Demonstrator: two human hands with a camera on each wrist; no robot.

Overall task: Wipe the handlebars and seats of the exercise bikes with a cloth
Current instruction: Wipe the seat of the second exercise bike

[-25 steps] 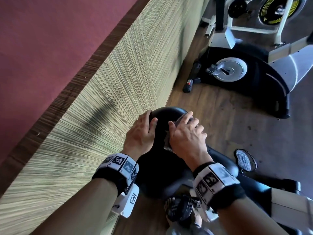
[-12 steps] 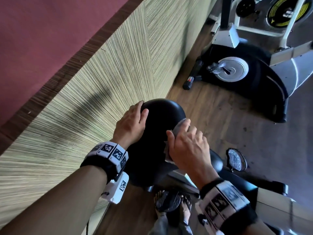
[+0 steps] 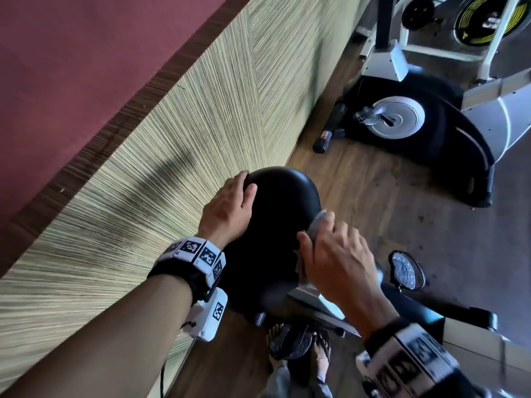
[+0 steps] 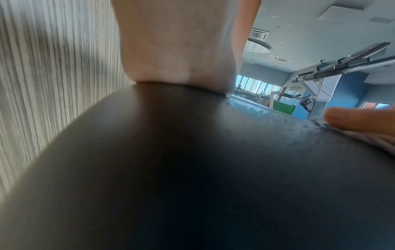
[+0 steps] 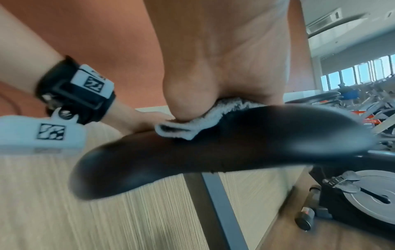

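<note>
Right hand (image 3: 336, 262) with cloth (image 3: 316, 228) has seemingly slid down the seat (image 3: 284, 196).

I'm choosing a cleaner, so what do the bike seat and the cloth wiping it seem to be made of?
Bike seat: apparently smooth black vinyl or faux leather over padding, judging by its soft sheen and rounded, seamless surface; real leather can't be ruled out.
Cloth: seemingly grey-white terry or microfibre, with a fuzzy looped pile and a soft folded edge under the right hand.
</note>
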